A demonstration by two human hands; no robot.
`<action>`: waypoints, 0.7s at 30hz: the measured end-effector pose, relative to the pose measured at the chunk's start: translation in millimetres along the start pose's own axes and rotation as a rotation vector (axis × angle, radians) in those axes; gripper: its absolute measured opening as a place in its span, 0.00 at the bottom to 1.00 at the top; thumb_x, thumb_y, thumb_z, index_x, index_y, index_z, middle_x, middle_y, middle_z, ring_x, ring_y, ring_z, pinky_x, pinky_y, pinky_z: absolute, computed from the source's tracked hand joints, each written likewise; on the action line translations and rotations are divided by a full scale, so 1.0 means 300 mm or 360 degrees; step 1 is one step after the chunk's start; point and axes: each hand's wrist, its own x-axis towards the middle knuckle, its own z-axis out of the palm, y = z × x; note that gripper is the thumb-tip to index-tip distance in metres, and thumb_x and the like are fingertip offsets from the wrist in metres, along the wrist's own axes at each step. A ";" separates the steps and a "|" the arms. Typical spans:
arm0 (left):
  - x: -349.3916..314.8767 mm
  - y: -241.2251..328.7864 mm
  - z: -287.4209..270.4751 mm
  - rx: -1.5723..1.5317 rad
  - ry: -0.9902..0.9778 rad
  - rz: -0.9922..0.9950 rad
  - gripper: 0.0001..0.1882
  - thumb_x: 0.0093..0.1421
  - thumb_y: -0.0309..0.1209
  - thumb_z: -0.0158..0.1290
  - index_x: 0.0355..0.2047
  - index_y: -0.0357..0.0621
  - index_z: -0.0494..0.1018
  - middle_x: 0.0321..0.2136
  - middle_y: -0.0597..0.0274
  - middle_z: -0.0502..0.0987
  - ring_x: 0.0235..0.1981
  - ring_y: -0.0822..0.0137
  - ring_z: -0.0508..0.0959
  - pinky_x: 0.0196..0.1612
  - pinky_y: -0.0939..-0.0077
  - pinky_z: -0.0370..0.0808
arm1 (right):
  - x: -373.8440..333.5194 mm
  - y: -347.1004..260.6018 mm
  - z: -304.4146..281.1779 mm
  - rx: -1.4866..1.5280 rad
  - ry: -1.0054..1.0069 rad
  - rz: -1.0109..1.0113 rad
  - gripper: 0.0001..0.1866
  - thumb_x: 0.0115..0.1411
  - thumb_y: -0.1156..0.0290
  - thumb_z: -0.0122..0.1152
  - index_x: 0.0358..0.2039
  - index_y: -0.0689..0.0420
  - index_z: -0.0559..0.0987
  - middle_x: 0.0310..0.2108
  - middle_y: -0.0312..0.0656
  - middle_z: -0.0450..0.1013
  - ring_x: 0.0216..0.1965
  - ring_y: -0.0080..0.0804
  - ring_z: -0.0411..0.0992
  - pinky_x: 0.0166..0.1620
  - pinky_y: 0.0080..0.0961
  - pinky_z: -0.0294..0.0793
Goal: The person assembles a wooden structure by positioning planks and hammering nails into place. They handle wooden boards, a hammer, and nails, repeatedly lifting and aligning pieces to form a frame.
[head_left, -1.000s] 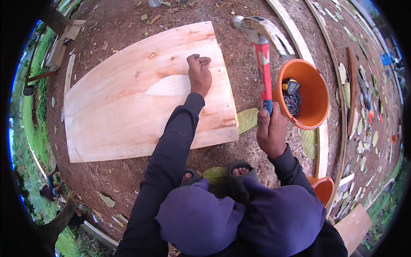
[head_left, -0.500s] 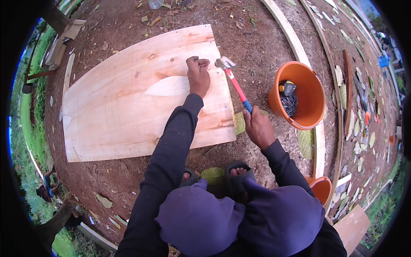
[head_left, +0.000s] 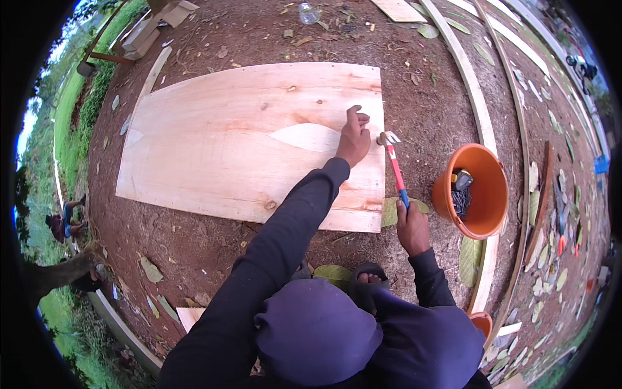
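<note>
A pale plywood sheet, curved along its far side, lies on the ground in front of me. My left hand is over it near its right edge, fingers curled; whatever they hold is hidden. My right hand grips a claw hammer by the blue end of its red and blue handle. The hammer's head is right by the sheet's right edge, close to my left fingers. A lighter, leaf-shaped patch shows in the wood left of my left hand.
An orange bucket right of my right hand holds nails and a tape measure. A second orange bucket is partly hidden by my knee. Long timber strips run along the right. A clear bottle lies at the far side.
The view has shifted, so the sheet and bucket appear farther right and lower. My left hand stays by the sheet's right edge, and the hammer remains in my right hand beside that edge.
</note>
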 end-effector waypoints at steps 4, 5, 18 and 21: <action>-0.156 0.026 -0.076 0.0787 -0.0432 0.0291 0.22 0.65 0.28 0.50 0.58 0.34 0.66 0.60 0.37 0.68 0.65 0.40 0.64 0.69 0.54 0.61 | -0.159 0.067 0.051 0.0220 -0.0034 0.0212 0.20 0.72 0.58 0.51 0.33 0.65 0.74 0.26 0.64 0.74 0.31 0.64 0.75 0.33 0.55 0.67; -0.200 0.041 -0.098 0.1015 -0.0500 0.0364 0.22 0.66 0.32 0.51 0.57 0.33 0.68 0.62 0.38 0.66 0.67 0.39 0.61 0.70 0.52 0.58 | -0.196 0.104 0.054 0.0311 -0.0031 0.0193 0.19 0.72 0.59 0.50 0.33 0.65 0.73 0.25 0.62 0.73 0.28 0.58 0.75 0.32 0.49 0.67; -0.087 0.003 -1.200 0.1912 0.0569 -0.0436 0.41 0.70 0.54 0.44 0.69 0.30 0.55 0.69 0.36 0.56 0.72 0.37 0.53 0.69 0.34 0.50 | -0.404 0.364 0.081 0.0438 0.0074 0.0426 0.22 0.73 0.56 0.48 0.32 0.64 0.75 0.15 0.39 0.64 0.17 0.27 0.60 0.22 0.35 0.59; 0.021 0.026 -1.333 0.1955 0.0642 -0.0161 0.41 0.70 0.55 0.43 0.69 0.31 0.54 0.70 0.37 0.56 0.72 0.38 0.52 0.70 0.34 0.50 | -0.400 0.319 0.063 0.0405 -0.0019 0.0551 0.23 0.72 0.55 0.49 0.33 0.64 0.76 0.16 0.40 0.65 0.18 0.28 0.62 0.23 0.36 0.59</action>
